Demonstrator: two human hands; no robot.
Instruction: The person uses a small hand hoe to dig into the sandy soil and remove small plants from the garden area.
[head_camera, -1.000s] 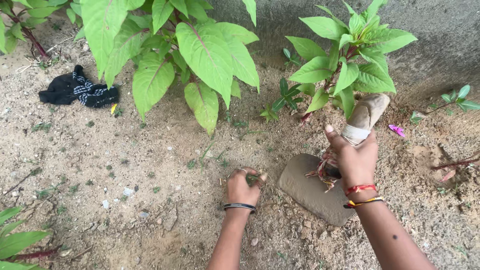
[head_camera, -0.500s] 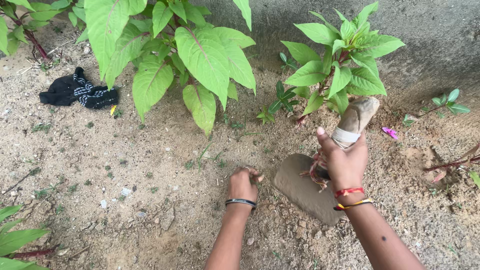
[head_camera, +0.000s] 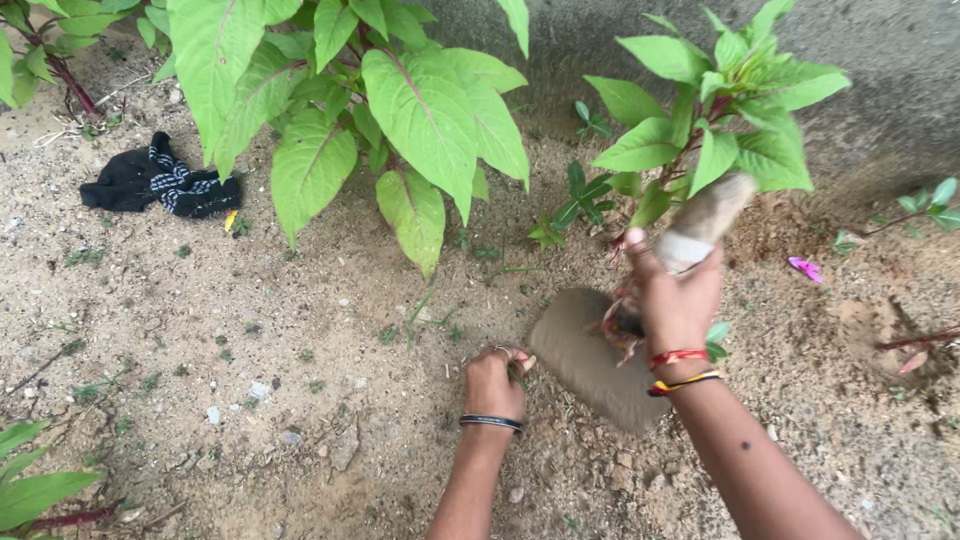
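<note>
At about nine o'clock from the hands, a crumpled black cloth (head_camera: 158, 183) with pale stripes lies on the sandy soil (head_camera: 250, 330), under the edge of a large-leaved green plant (head_camera: 400, 110) that fills the eleven-to-twelve o'clock part of the view.

The left hand (head_camera: 495, 382), with a dark bangle at the wrist, is a closed fist low on the ground. Half a second ago it sat a little further toward nine o'clock. Now it is pressed close against the blade's near edge, the fingers pinched shut around a small tuft of weed that can barely be made out.

Just to its three o'clock is the hoe blade (head_camera: 590, 355), a flat, mud-caked slab. It was lying lower on the soil a second ago and has since tipped up and shifted toward eleven o'clock, which suggests that a fresh chop is starting beside the pinched weed.

The right hand (head_camera: 672, 300), with red and yellow threads at the wrist, is clenched around the short wooden handle (head_camera: 702, 215), which is blurred by motion and points to one o'clock.

Behind it stands a smaller leafy plant (head_camera: 720, 110), and a pink petal (head_camera: 803, 268) lies at three o'clock.
</note>
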